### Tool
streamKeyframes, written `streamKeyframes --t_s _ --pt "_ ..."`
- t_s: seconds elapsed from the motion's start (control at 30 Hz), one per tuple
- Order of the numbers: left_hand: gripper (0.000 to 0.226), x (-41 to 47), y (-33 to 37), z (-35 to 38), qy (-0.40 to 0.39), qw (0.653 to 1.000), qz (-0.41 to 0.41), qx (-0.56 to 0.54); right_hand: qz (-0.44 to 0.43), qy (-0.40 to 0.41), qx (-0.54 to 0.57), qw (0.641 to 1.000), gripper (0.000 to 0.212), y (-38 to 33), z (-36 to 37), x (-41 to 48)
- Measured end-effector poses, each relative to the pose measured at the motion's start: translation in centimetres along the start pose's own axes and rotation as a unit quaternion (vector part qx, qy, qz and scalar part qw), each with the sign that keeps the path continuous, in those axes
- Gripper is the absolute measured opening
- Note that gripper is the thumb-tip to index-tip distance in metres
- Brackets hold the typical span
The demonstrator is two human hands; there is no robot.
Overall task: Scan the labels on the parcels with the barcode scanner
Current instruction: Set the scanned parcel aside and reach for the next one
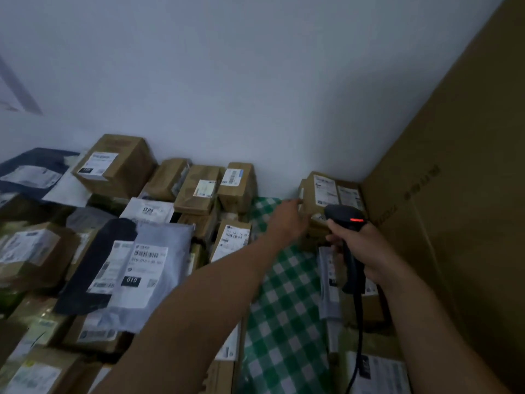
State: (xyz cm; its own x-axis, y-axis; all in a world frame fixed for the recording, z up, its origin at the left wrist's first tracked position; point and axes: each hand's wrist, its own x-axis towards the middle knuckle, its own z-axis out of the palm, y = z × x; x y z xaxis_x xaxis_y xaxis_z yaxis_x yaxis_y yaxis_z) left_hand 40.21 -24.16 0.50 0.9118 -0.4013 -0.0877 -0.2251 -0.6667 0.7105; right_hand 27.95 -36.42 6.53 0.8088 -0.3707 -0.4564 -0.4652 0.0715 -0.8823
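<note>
My right hand (360, 251) grips the handle of a black barcode scanner (345, 220), whose head shows a red light and points toward a brown cardboard parcel (319, 200) in the far corner. That parcel carries two white labels (325, 187) on its top. My left hand (287, 217) reaches across the table and touches the parcel's left side; how its fingers lie is blurred. The scanner's black cable (358, 336) hangs down toward me.
Many labelled cardboard boxes (113, 166) and grey and black mailer bags (153, 268) crowd the left half. A green checked tablecloth (284, 294) shows in the middle strip. A tall cardboard sheet (460, 194) walls off the right. More parcels (377, 371) lie near my right arm.
</note>
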Motion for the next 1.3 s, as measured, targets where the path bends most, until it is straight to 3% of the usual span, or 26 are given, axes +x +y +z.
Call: streamKeyframes --t_s 0.2,0.4,0.53,0.63,0.77,0.97,1.3 --pt "0.056 6.6 0.2 4.6 -0.061 0.992 -0.076 -0.08 0.023 0.033 0.023 0.999 0.019 0.9 -1.9 5.5" --pt "0.04 9.0 -1.2 7.2 -0.049 0.97 -0.143 -0.191 0.041 0.042 0.045 0.997 0.017 2.5 -2.7 7.9" --pt "0.043 9.1 -2.4 6.7 -0.03 0.927 -0.199 -0.316 0.033 0.044 0.061 0.997 0.021 2.8 -2.4 8.3" --pt "0.039 8.4 -3.9 6.0 -0.026 0.891 -0.226 -0.393 0.011 0.05 0.075 0.996 0.036 2.9 -1.7 8.4" --pt "0.036 6.8 -4.1 5.3 -0.032 0.885 -0.227 -0.406 0.003 0.049 0.08 0.996 0.05 2.6 -0.4 9.6" --pt "0.029 7.1 -1.9 5.8 -0.107 0.896 -0.206 -0.379 0.01 0.076 0.081 0.994 0.048 3.3 -0.3 11.7" --pt "0.032 6.4 -0.4 5.4 -0.107 0.856 -0.224 -0.453 -0.029 0.061 0.102 0.993 0.04 3.0 -0.6 10.7"
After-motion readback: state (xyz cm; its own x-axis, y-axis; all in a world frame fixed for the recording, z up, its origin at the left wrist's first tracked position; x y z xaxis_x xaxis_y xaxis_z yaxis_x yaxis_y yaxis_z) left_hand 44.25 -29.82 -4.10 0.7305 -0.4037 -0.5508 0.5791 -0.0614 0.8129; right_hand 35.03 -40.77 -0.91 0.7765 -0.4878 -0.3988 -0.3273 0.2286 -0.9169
